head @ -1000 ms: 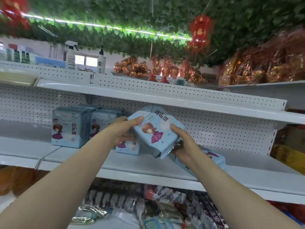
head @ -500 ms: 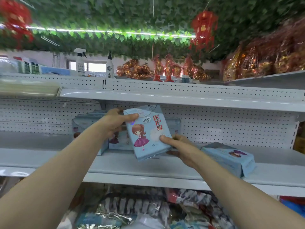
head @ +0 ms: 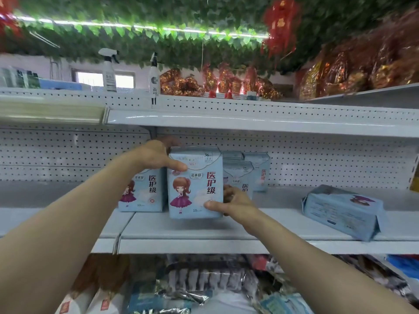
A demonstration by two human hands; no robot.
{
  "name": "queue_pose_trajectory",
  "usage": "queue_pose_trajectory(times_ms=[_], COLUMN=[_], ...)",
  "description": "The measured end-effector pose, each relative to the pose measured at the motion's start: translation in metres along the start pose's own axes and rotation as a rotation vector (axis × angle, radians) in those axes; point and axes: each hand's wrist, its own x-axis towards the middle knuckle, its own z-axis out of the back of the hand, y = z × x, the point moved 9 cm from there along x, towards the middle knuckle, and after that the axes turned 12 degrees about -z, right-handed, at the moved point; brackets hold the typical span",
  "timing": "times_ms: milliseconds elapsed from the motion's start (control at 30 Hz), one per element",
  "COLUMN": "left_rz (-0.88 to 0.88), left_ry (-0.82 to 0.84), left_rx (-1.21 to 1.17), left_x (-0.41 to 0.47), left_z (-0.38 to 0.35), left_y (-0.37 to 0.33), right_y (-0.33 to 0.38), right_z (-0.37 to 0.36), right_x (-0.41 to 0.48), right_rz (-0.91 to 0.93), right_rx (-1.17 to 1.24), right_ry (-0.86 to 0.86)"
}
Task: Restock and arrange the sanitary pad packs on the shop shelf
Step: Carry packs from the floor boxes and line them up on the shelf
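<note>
**Centre pack nearly seated; one pack lies flat**

- Centre pack (head: 195, 184): upright, printed face out, at the front of the shelf (head: 204, 232). Its bottom edge is at or just above the board; I cannot tell whether its weight is down.
- Both grips are clamped on it.
  - Left hand (head: 158, 155) is at the top left corner, thumb across the face, fingers over the top.
  - Right hand (head: 231, 202) is at the lower right edge, thumb on the face, fingers curled round the side.
- Left pack (head: 141, 191): upright, face out, just beside the centre pack and set slightly further in.
- Rear pack (head: 238, 175) and far rear pack (head: 258, 171): upright, behind and to the right, deeper on the shelf.
- Flat pack (head: 342, 211): well apart to the right, lying down and skewed, back panel up.

Progress, as a judgement: a short standing group exists, so the job is perhaps past halfway. Still to do:
- let go of the centre pack, squared to its neighbour;
- stand the flat pack up;
- bring the rear packs into line.

No further stock is in view.
</note>
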Motion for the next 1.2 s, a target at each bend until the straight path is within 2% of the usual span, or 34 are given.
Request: queue_pose_trajectory(times_ms=[333,700,1200], left_rz=[-0.122,-0.099,-0.061], left_ry=[-0.019,-0.099,-0.093], left_rx=[0.163,0.248,0.281], left_x=[0.021,0.040,0.052], left_z=[-0.018,-0.022,-0.028], left_y=[0.022,0.042,0.060], right_y=[-0.009,0.003,0.008], right_z=[-0.013,-0.020,-0.025], right_x=[0.018,0.019,0.028], right_rz=[-0.048,0.015,-0.062], right_rx=[-0.012,-0.466,-0.548], right_ry=[-0.174,-0.412,-0.477])
